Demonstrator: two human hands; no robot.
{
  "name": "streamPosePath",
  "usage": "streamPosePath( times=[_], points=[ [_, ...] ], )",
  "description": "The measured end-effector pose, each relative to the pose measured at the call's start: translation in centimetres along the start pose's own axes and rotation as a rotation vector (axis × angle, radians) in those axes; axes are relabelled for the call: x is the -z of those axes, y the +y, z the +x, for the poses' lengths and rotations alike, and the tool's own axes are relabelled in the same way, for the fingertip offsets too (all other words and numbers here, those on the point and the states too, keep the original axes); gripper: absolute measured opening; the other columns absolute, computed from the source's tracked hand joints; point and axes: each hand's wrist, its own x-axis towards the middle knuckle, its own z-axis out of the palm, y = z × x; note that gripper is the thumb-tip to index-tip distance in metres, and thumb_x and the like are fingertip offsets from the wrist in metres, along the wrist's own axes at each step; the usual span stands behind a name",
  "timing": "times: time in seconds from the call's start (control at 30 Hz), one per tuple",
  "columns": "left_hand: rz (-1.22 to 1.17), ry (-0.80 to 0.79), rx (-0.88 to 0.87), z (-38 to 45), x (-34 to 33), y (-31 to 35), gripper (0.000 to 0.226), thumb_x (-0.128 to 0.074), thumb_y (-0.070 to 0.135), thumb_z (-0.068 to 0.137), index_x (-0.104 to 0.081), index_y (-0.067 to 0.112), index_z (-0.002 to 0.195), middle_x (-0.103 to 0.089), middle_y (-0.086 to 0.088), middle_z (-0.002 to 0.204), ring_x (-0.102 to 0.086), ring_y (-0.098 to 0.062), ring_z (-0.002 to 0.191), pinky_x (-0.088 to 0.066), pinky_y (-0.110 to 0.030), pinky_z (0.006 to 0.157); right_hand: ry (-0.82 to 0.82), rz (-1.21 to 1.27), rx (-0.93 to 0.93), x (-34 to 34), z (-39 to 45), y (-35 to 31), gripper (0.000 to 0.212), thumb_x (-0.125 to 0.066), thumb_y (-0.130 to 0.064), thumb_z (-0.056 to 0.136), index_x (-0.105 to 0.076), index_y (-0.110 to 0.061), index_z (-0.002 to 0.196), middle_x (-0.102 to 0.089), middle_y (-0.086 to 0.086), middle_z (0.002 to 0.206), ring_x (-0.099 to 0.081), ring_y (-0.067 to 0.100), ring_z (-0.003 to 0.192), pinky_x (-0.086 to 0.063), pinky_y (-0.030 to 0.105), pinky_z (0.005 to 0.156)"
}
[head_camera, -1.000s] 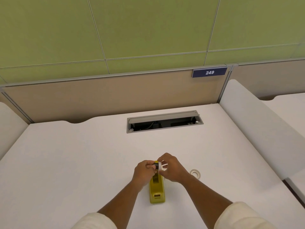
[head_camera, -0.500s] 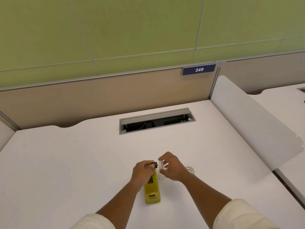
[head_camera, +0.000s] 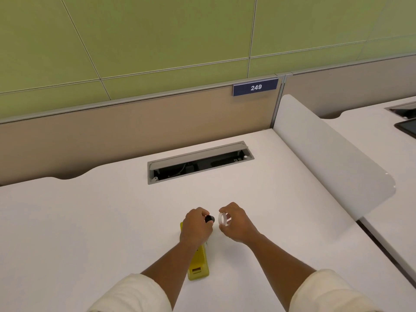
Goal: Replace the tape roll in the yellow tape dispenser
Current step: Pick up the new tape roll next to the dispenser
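The yellow tape dispenser (head_camera: 198,264) lies on the white desk (head_camera: 90,221), lengthwise toward me, partly under my left forearm. My left hand (head_camera: 195,227) hovers over its far end and pinches a small black spool hub (head_camera: 209,219) between the fingertips. My right hand (head_camera: 236,222), a short gap to the right, holds a white tape ring (head_camera: 223,219) upright between thumb and fingers. The hub and the ring are apart. The other tape roll seen earlier on the desk is hidden behind my right hand.
An open grey cable tray (head_camera: 199,162) is set into the desk further back. A white divider panel (head_camera: 326,163) stands along the desk's right edge. A tan partition with a blue "249" sign (head_camera: 255,87) closes the back.
My hands have drawn apart: the white ring has come off the black hub, the right hand carrying it rightward. The camera view has swung to the right.
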Motion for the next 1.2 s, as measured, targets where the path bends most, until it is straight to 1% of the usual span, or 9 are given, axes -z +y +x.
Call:
streamPosePath(
  times=[0.1, 0.2, 0.37, 0.5, 0.63, 0.73, 0.93, 1.1, 1.2],
  points=[
    [0.076, -0.012, -0.037, 0.7, -1.3, 0.9, 0.026, -0.065, 0.024, 0.088, -0.065, 0.021, 0.114, -0.063, 0.003, 0.116, -0.062, -0.016, 0.104, -0.047, -0.024, 0.08, 0.058, 0.032, -0.033, 0.4, -0.1, 0.8, 0.042, -0.07, -0.013, 0.078, -0.06, -0.013, 0.119, -0.054, 0.005, 0.115, -0.059, 0.017, 0.097, -0.056, 0.038, 0.085],
    [0.087, -0.034, -0.028, 1.4, -2.6, 1.5, 0.028, -0.065, 0.021, 0.088, -0.064, 0.019, 0.116, -0.064, 0.0, 0.116, -0.062, -0.017, 0.103, -0.044, -0.022, 0.076, 0.091, 0.061, -0.041, 0.7, -0.2, 1.5, 0.039, -0.07, -0.011, 0.078, -0.061, -0.012, 0.116, -0.056, 0.007, 0.113, -0.059, 0.015, 0.093, -0.056, 0.031, 0.082],
    [0.029, -0.066, 0.022, 2.3, -3.9, 1.5, 0.031, -0.062, 0.016, 0.088, -0.063, 0.014, 0.119, -0.067, -0.003, 0.118, -0.063, -0.02, 0.108, -0.048, -0.024, 0.085, 0.096, 0.091, -0.068, 1.1, 0.0, 2.8, 0.036, -0.069, -0.004, 0.077, -0.062, -0.009, 0.112, -0.058, 0.01, 0.113, -0.061, 0.018, 0.092, -0.053, 0.024, 0.077],
    [-0.015, -0.068, 0.054, 2.9, -4.3, 1.2, 0.03, -0.06, 0.016, 0.089, -0.062, 0.015, 0.119, -0.068, -0.004, 0.117, -0.064, -0.022, 0.107, -0.049, -0.026, 0.084, 0.012, -0.082, -0.137, 1.3, 0.6, 3.3, 0.04, -0.068, -0.012, 0.079, -0.058, -0.013, 0.118, -0.061, 0.003, 0.119, -0.058, 0.021, 0.106, -0.05, 0.033, 0.089],
    [-0.038, -0.077, 0.078, 3.2, -4.7, 1.1, 0.028, -0.059, 0.018, 0.09, -0.062, 0.016, 0.118, -0.069, -0.005, 0.114, -0.065, -0.022, 0.101, -0.051, -0.028, 0.081, -0.065, -0.259, -0.209, 0.9, 1.5, 3.2, 0.031, -0.058, -0.016, 0.084, -0.053, -0.016, 0.114, -0.059, 0.004, 0.116, -0.054, 0.023, 0.106, -0.051, 0.035, 0.084],
    [-0.05, -0.074, 0.082, 3.3, -5.0, 0.9, 0.028, -0.06, 0.018, 0.09, -0.062, 0.016, 0.118, -0.07, -0.004, 0.113, -0.065, -0.021, 0.099, -0.05, -0.027, 0.078, -0.134, -0.353, -0.161, 0.3, 2.2, 3.0, 0.037, -0.06, -0.019, 0.087, -0.052, -0.016, 0.123, -0.051, 0.004, 0.126, -0.047, 0.022, 0.119, -0.048, 0.038, 0.092],
    [-0.091, -0.049, 0.092, 3.6, -5.4, 0.8, 0.03, -0.06, 0.016, 0.091, -0.06, 0.015, 0.121, -0.07, -0.005, 0.114, -0.06, -0.016, 0.089, -0.044, -0.024, 0.073, -0.179, -0.39, -0.134, -0.7, 3.0, 3.2, 0.044, -0.066, -0.021, 0.085, -0.053, -0.014, 0.126, -0.047, 0.006, 0.127, -0.045, 0.024, 0.12, -0.05, 0.041, 0.089],
    [-0.104, -0.039, 0.104, 3.8, -5.3, 1.1, 0.031, -0.057, 0.016, 0.093, -0.06, 0.015, 0.124, -0.07, -0.006, 0.115, -0.065, -0.024, 0.104, -0.048, -0.027, 0.08, -0.135, -0.426, -0.127, 0.7, 3.2, 4.2, 0.064, -0.076, -0.041, 0.071, -0.052, -0.018, 0.126, -0.05, 0.001, 0.124, -0.044, 0.023, 0.118, -0.044, 0.039, 0.091],
    [-0.119, -0.047, 0.099, 3.9, -5.3, 1.2, 0.029, -0.056, 0.016, 0.093, -0.062, 0.015, 0.121, -0.07, -0.005, 0.113, -0.065, -0.024, 0.103, -0.048, -0.028, 0.08, -0.149, -0.505, -0.123, 2.2, 3.0, 5.1, 0.071, -0.077, -0.054, 0.063, -0.054, -0.023, 0.122, -0.049, -0.002, 0.123, -0.042, 0.021, 0.117, -0.039, 0.036, 0.093]
  ],
)
